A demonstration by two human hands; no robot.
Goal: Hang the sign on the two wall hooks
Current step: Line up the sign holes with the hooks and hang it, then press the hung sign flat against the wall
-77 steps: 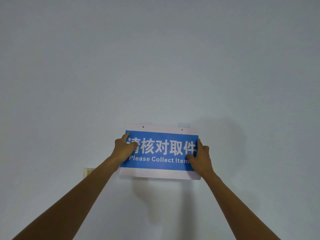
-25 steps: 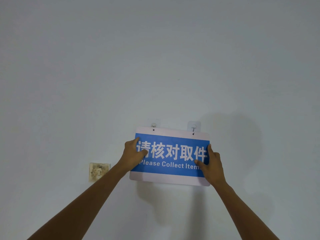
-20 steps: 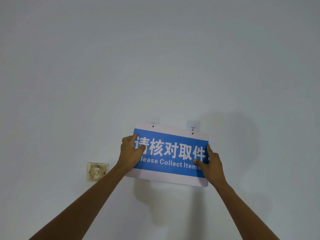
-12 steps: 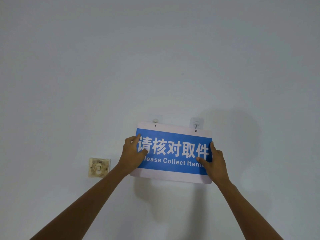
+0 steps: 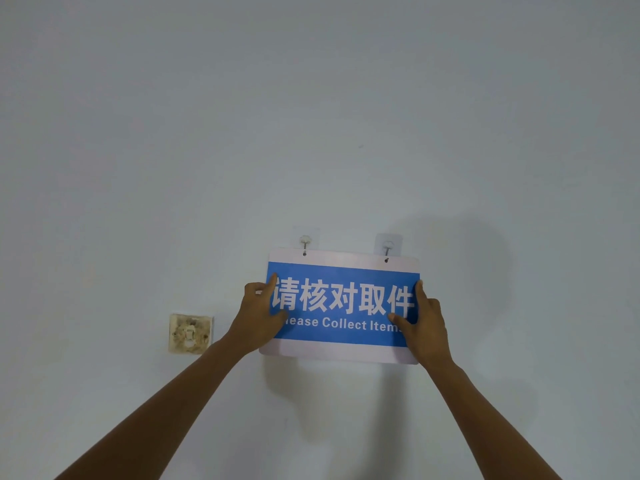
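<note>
Low in the centre of the frame, the blue sign (image 5: 343, 306) reading "Please Collect Items" is sitting flat against the pale wall (image 5: 311, 116), and both hands are on it. The left hand (image 5: 258, 315) is pinching the sign's left edge, thumb lying across the printed face and fingers curling behind. The right hand (image 5: 424, 322) is doing the same on the right edge, thumb pressing near the word "Items". Both are grasping the sign, neither is letting go.

Just above the top margin, the left hook (image 5: 304, 241) and the right hook (image 5: 388, 245), each on a clear adhesive pad, are lining up with the two small holes in the white border. Each hook's tip seems to be passing into its hole, though it is too small to be sure they are fully seated. The sign is tilting a touch, its right side sitting slightly lower.

This is looking like the seating step, nearly done. The next move is calling for a gentle downward settle, then a slow release to test the hold.

At the left of the frame, a stained wall switch (image 5: 190, 333) is sitting well clear.
</note>
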